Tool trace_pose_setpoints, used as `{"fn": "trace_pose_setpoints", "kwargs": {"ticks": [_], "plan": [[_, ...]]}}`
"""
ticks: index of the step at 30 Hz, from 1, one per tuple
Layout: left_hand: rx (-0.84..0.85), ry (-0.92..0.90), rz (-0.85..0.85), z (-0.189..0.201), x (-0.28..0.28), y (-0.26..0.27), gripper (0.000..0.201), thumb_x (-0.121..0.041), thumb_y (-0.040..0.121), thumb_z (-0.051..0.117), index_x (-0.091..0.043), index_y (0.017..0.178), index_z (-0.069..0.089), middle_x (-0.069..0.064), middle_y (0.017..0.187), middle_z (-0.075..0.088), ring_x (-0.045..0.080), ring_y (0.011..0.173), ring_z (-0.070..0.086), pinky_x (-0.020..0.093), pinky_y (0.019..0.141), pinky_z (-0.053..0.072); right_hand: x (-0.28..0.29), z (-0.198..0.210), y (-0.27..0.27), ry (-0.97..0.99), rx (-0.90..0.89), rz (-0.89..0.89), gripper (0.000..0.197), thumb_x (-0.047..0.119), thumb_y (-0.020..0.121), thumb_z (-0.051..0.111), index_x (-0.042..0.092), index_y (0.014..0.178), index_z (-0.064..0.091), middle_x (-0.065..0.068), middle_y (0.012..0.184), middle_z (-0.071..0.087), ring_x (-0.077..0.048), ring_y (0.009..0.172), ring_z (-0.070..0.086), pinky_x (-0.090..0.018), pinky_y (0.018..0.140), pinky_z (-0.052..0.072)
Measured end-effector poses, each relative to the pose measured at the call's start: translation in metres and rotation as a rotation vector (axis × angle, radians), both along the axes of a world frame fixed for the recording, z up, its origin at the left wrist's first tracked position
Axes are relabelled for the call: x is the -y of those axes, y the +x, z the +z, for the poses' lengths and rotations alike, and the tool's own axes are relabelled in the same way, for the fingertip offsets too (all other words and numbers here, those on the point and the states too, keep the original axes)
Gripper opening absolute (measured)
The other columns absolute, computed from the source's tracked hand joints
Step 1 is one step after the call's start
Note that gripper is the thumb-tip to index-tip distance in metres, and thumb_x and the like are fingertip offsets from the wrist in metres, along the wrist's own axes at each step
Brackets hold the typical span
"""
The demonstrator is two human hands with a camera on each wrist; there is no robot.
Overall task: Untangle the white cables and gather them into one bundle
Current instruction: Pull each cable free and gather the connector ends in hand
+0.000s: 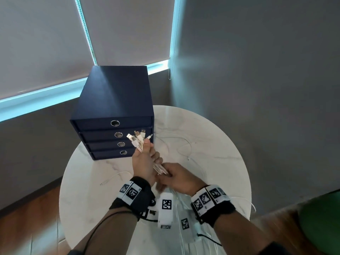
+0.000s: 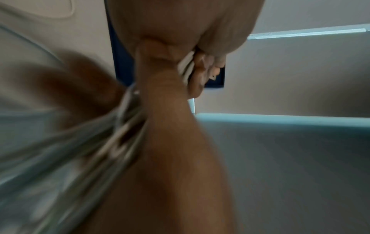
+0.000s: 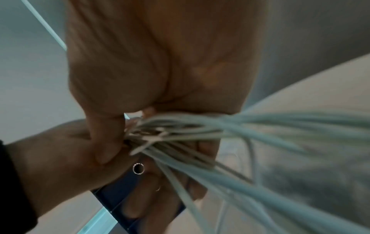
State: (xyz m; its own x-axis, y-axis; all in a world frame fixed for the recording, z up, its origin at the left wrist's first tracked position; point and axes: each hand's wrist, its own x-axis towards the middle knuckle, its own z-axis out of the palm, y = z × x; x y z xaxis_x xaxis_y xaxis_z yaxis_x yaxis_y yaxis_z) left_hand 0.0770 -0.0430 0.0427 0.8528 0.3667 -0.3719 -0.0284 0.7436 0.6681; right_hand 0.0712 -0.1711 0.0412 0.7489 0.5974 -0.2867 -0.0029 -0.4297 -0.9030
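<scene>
a navy drawer unit (image 1: pixel 112 115) is blocking the round table's (image 1: pixel 220 144) far-left edge; loose white cables (image 1: pixel 176 144) are trailing across its middle, leaving the far-right edge passable.

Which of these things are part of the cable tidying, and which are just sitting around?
Part of the job:
- white cables, plug ends gathered in the left hand
- right hand, gripping the same bundle lower down
- loose white cable on the table

Just lying about:
- dark blue drawer box
- window blinds

No readable text; wrist bands (image 1: pixel 131 192) bear coded squares.
</scene>
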Motion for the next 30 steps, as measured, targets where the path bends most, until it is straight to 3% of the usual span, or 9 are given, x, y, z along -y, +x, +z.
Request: {"fn": "trace_pose_setpoints", "kwargs": {"ticks": [2, 5, 8, 12, 18, 22, 25, 28, 30], "plan": [[0.005, -0.048, 0.025, 0.000, -0.012, 0.002, 0.029, -0.030, 0.103, 0.052, -0.015, 0.078, 0.048, -0.006, 0.052, 0.030, 0.008, 0.043, 0.027, 0.021, 0.039, 0.028, 0.001, -0.011, -0.007, -0.017, -0.024, -0.015, 0.021, 0.026, 0.092, 0.062, 0.020, 0.072, 0.059, 0.000, 0.061, 0.059, -0.019, 0.052, 0.056, -0.028, 0.053, 0.044], [0.017, -0.127, 0.083, -0.004, -0.032, 0.000, 0.032, -0.030, 0.104, 0.050, -0.015, 0.076, 0.050, -0.008, 0.048, 0.031, 0.006, 0.040, 0.027, 0.019, 0.039, 0.027, 0.014, -0.026, -0.014, -0.062, -0.059, -0.037, 0.035, 0.039, 0.093, 0.060, 0.021, 0.066, 0.049, 0.003, 0.053, 0.045, -0.013, 0.040, 0.043, -0.022, 0.044, 0.037], [0.012, -0.155, 0.103, -0.009, -0.038, -0.002, 0.032, -0.030, 0.104, 0.050, -0.015, 0.075, 0.050, -0.007, 0.048, 0.031, 0.006, 0.039, 0.027, 0.019, 0.037, 0.027, 0.026, -0.039, -0.012, -0.136, 0.018, -0.046, 0.038, 0.049, 0.090, 0.062, 0.022, 0.067, 0.048, 0.003, 0.055, 0.043, -0.008, 0.041, 0.038, -0.023, 0.045, 0.034], [0.006, -0.165, 0.124, -0.008, -0.041, -0.002, 0.031, -0.030, 0.104, 0.050, -0.015, 0.076, 0.049, -0.007, 0.050, 0.030, 0.007, 0.039, 0.026, 0.019, 0.036, 0.025, 0.044, -0.050, -0.007, -0.297, 0.120, -0.046, 0.038, 0.049, 0.088, 0.063, 0.021, 0.066, 0.050, 0.006, 0.056, 0.046, -0.005, 0.046, 0.039, -0.023, 0.051, 0.036], [0.026, -0.182, 0.212, -0.007, -0.067, 0.002, 0.033, -0.030, 0.104, 0.049, -0.017, 0.074, 0.048, -0.009, 0.050, 0.029, 0.006, 0.039, 0.022, 0.019, 0.034, 0.021, 0.099, -0.062, -0.008, -0.484, 0.053, -0.149, 0.041, 0.044, 0.085, 0.067, 0.020, 0.056, 0.052, 0.008, 0.045, 0.046, 0.001, 0.038, 0.038, -0.020, 0.048, 0.035], [0.036, -0.198, 0.248, -0.008, -0.087, 0.003, 0.035, -0.033, 0.105, 0.047, -0.018, 0.073, 0.047, -0.010, 0.047, 0.028, 0.005, 0.036, 0.022, 0.018, 0.033, 0.020, 0.154, -0.065, -0.017, -0.608, 0.013, -0.260, 0.018, 0.041, 0.088, 0.066, 0.026, 0.085, 0.058, 0.008, 0.073, 0.060, 0.001, 0.059, 0.053, -0.013, 0.052, 0.038], [0.037, -0.211, 0.209, -0.011, -0.085, 0.000, 0.034, -0.033, 0.105, 0.047, -0.019, 0.074, 0.046, -0.010, 0.047, 0.027, 0.005, 0.036, 0.021, 0.018, 0.032, 0.019, 0.188, -0.051, -0.004, -0.707, 0.054, -0.273, 0.019, 0.044, 0.089, 0.065, 0.026, 0.083, 0.061, 0.007, 0.071, 0.060, -0.003, 0.058, 0.055, -0.011, 0.047, 0.039], [0.029, -0.175, 0.094, -0.015, -0.075, -0.004, 0.033, -0.032, 0.105, 0.046, -0.018, 0.075, 0.047, -0.009, 0.049, 0.026, 0.004, 0.037, 0.021, 0.018, 0.032, 0.019, 0.217, -0.039, 0.026, -0.822, 0.155, -0.330, 0.019, 0.043, 0.089, 0.064, 0.025, 0.081, 0.065, 0.004, 0.082, 0.065, -0.019, 0.082, 0.066, -0.024, 0.069, 0.045], [0.022, -0.152, -0.029, -0.015, -0.067, -0.006, 0.034, -0.033, 0.105, 0.045, -0.018, 0.075, 0.049, -0.009, 0.048, 0.026, 0.004, 0.036, 0.022, 0.017, 0.031, 0.019, 0.229, -0.026, 0.044, -0.879, 0.247, -0.431, 0.019, 0.038, 0.089, 0.062, 0.022, 0.081, 0.066, -0.006, 0.089, 0.069, -0.028, 0.092, 0.066, -0.031, 0.076, 0.047]]}}
